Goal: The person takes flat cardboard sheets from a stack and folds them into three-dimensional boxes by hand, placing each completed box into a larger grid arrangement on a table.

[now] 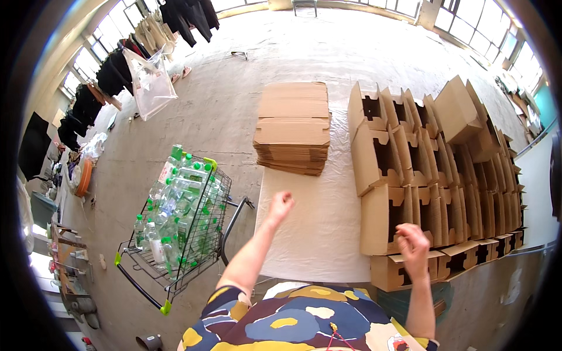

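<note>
My left hand (281, 205) hovers over a white-covered surface (316, 222), its fingers curled in and nothing seen in them. Just beyond it lies a stack of flattened cardboard boxes (293, 131). Over on the right, my right hand (413, 243) is held up with bent fingers, in front of rows of folded-up cardboard boxes (378, 222). Those boxes have dark cut-out openings and are piled several layers high. Whether the right fingertips touch a box edge is hard to tell; no object shows in that hand.
At the left stands a black wire shopping cart (199, 275) full of clear plastic bottles (181, 196) with green caps. A rack of dark clothes (114, 73) and a transparent bag (151, 85) are farther left. One box (456, 111) sits tilted on top of the right-hand pile.
</note>
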A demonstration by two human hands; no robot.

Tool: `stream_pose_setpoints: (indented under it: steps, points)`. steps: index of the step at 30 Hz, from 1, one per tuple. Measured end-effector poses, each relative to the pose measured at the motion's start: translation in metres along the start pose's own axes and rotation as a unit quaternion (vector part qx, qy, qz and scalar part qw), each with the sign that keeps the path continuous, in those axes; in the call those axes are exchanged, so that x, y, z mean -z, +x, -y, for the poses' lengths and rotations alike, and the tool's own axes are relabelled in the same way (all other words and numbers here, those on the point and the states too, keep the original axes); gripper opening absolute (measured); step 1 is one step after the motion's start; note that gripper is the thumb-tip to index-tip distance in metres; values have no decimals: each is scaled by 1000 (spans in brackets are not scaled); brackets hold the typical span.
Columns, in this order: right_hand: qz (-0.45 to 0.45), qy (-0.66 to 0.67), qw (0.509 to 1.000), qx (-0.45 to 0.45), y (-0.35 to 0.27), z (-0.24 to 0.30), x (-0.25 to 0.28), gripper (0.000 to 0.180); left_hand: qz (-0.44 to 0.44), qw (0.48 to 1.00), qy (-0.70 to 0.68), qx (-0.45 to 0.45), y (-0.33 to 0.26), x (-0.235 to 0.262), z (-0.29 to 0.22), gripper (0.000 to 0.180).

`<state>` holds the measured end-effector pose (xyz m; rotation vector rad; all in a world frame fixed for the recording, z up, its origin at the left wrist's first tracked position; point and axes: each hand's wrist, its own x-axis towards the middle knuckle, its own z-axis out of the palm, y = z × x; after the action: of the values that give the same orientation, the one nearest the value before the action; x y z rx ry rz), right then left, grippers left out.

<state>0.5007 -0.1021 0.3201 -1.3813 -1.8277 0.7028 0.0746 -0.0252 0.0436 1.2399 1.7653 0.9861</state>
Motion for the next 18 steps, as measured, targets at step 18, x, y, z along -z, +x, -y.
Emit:
stream_pose_setpoints:
  steps: [18]
  points:
    - [110,-55,981,-148,-86,62,-128,22,-10,955,296,32,207,147,-93,77]
